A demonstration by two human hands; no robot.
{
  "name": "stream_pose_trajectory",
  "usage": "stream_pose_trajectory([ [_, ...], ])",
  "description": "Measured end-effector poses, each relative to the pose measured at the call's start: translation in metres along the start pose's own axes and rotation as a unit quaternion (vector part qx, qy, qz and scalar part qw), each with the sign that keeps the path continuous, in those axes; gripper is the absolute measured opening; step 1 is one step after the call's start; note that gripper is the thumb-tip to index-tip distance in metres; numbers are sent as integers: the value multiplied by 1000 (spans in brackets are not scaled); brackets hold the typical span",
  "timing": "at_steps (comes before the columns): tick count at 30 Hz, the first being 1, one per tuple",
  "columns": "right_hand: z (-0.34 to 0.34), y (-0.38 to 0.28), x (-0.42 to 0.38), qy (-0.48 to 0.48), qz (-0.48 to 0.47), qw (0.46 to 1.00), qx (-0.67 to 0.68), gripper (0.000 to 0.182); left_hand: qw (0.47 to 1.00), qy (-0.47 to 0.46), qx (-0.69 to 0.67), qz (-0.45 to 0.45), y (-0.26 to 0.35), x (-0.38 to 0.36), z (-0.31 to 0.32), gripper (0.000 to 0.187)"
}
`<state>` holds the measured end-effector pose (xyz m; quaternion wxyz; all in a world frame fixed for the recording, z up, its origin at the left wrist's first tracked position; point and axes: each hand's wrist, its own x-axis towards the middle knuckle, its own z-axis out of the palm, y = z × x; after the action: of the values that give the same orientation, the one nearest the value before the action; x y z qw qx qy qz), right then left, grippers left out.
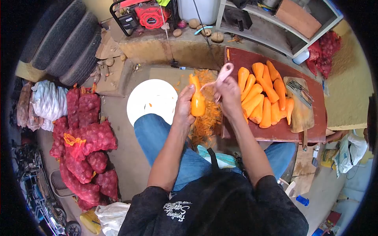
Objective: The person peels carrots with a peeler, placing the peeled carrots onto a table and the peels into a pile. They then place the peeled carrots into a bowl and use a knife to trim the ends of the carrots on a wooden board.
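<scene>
Upright in my left hand [184,105] is a peeled-looking orange carrot [198,104], its narrow end pointing away from me. My right hand [229,95] grips a pale pink peeler [225,71] just to the right of the carrot, the blade end close to it. Orange peelings [206,128] lie in a heap on the floor below both hands. Right of my right hand, several smooth orange carrots [254,93] are piled on a dark red table [256,134]. A wooden board [302,120] with some knives [298,89] on it lies beside them.
A round white lid or basin [151,92] with an orange scrap sits left of my hands. Red net sacks [92,137] are stacked at the left, below several tires [67,43]. A red generator [151,16] and a grey shelf [258,37] stand at the back.
</scene>
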<state>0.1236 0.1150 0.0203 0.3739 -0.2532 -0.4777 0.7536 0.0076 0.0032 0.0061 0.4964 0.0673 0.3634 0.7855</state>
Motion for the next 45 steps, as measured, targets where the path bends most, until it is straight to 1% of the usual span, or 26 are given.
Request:
stream_pose_trajectory([
  [1,-4,-5,10,0,11,999,40,10,1000,16,11,-6,2,-3,6,19],
  [4,-5,-21,11,-18,24,999,18,10,1000,24,13,-3,3,-3,7,19],
  [8,3,-29,-27,-135,87,982,-100,12,1000,19,-11,4,7,-3,16,22],
  [9,8,-29,-30,-143,112,976,-120,10,1000,9,-5,5,5,-1,15,24],
  [12,-3,-7,8,-2,10,1000,4,16,1000,0,6,-6,-5,0,3,27],
  [13,-4,-9,20,25,-29,999,15,13,1000,-2,9,-8,-3,1,3,28],
  [16,-5,-22,23,-14,-19,1000,8,13,998,-33,-3,-50,7,-2,-2,31],
  [17,-7,-28,12,-51,5,998,-22,15,999,-6,8,-39,7,-1,-1,32],
  [19,-8,-24,-9,-80,41,996,-11,17,998,49,26,-14,5,1,3,35],
  [20,-9,-22,-18,-96,59,994,-5,18,998,50,19,-17,5,2,4,36],
  [22,-10,-19,-36,-93,86,992,19,20,998,55,11,-23,5,2,7,38],
  [26,-7,-11,-38,-115,112,986,41,22,999,21,5,-33,-1,-2,12,39],
  [27,-7,-5,-30,-100,85,991,40,21,999,6,13,-34,-1,-4,14,39],
  [28,-6,-1,-20,-105,69,991,42,21,999,-7,20,-36,0,-5,16,39],
  [30,-5,6,3,-117,41,991,45,20,998,-14,20,-52,1,2,-4,40],
  [32,-7,16,33,-70,35,995,62,19,998,-16,13,-67,1,1,-7,40],
  [34,-5,12,61,-32,18,997,62,17,997,-19,0,-78,5,-2,0,40],
  [37,-3,-2,69,4,10,999,48,15,996,-39,14,-75,2,-2,1,40],
  [40,-10,-17,50,-57,48,990,122,14,993,-11,-58,-100,8,-5,8,40],
  [41,-8,-19,34,-48,44,991,116,14,993,-11,-65,-96,8,-4,5,40],
  [44,-3,-23,-15,-75,94,988,97,13,992,-19,-85,-89,3,0,-3,40],
  [45,0,-21,-23,-85,103,986,97,16,991,-27,-88,-92,1,1,-2,41],
])
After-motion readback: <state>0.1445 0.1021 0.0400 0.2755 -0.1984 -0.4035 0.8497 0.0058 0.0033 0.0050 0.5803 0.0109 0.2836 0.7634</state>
